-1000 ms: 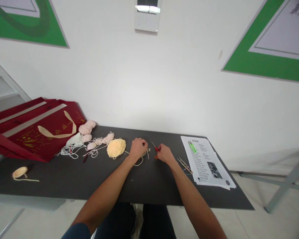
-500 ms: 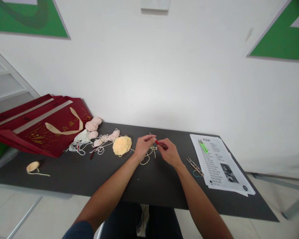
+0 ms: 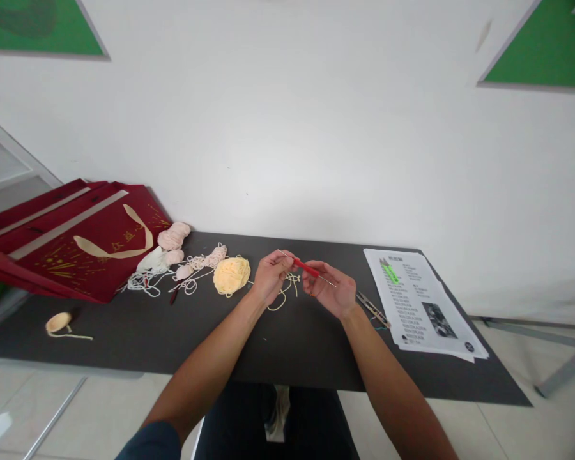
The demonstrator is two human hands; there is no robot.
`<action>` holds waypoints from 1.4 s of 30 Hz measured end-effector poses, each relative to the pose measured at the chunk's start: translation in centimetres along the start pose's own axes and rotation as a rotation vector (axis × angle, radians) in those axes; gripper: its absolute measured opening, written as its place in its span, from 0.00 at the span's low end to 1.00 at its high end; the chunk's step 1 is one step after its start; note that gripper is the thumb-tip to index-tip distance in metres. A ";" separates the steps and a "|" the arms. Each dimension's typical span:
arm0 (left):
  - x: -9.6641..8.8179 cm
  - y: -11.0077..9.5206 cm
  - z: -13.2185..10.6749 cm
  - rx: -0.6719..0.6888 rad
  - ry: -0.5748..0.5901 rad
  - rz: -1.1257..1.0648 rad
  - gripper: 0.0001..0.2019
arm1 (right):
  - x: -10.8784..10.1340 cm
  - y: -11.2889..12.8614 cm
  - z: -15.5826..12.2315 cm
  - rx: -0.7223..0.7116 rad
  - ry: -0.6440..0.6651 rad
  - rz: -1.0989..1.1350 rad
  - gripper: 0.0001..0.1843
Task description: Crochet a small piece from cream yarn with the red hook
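Now holding the red-handled hook (image 3: pixel 306 266) above the tabletop (image 3: pixel 306 358), pinched by fingers of the left hand (image 3: pixel 269 276), met by half-curled fingers of the right hand (image 3: pixel 334 294) with unclear grip; could drop through a slack pinch, or snag loose yarn (image 3: pixel 292 278) if lowered carelessly.

the left hand (image 3: pixel 271 276) hides part of the pale strand (image 3: pixel 283 299), and small print (image 3: pixel 409 313) on the papers (image 3: pixel 416 303) at right is unreadable.
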State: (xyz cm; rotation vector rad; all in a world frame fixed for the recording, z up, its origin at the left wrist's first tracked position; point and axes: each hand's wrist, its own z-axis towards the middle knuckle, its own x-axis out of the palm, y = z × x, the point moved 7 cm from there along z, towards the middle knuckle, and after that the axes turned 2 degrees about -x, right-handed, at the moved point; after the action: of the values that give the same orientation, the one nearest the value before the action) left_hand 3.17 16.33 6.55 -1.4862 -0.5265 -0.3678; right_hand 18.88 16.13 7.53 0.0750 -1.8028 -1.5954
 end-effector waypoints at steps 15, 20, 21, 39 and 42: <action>-0.6 1.8 0.2 -0.127 -0.006 0.337 0.17 | -1.8 -1.9 1.3 -0.056 -0.234 -0.087 0.14; 0.4 2.9 -0.3 -0.206 0.142 0.486 0.12 | -3.4 -1.0 1.4 -0.135 -0.356 -0.016 0.17; 0.5 3.0 -0.4 -0.199 0.155 0.512 0.12 | -3.4 -1.0 1.4 -0.141 -0.363 -0.009 0.17; -0.6 2.5 1.2 0.187 0.114 1.370 0.09 | -5.8 -0.7 1.4 -0.216 -0.540 0.061 0.20; -0.4 3.3 1.2 0.173 0.126 1.455 0.10 | -5.5 -1.0 1.4 -0.196 -0.518 0.033 0.20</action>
State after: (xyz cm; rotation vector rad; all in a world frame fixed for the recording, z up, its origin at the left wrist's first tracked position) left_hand 4.47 17.66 3.55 -1.3102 0.6563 0.7084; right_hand 21.78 19.72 4.15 -0.4983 -1.9914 -1.8780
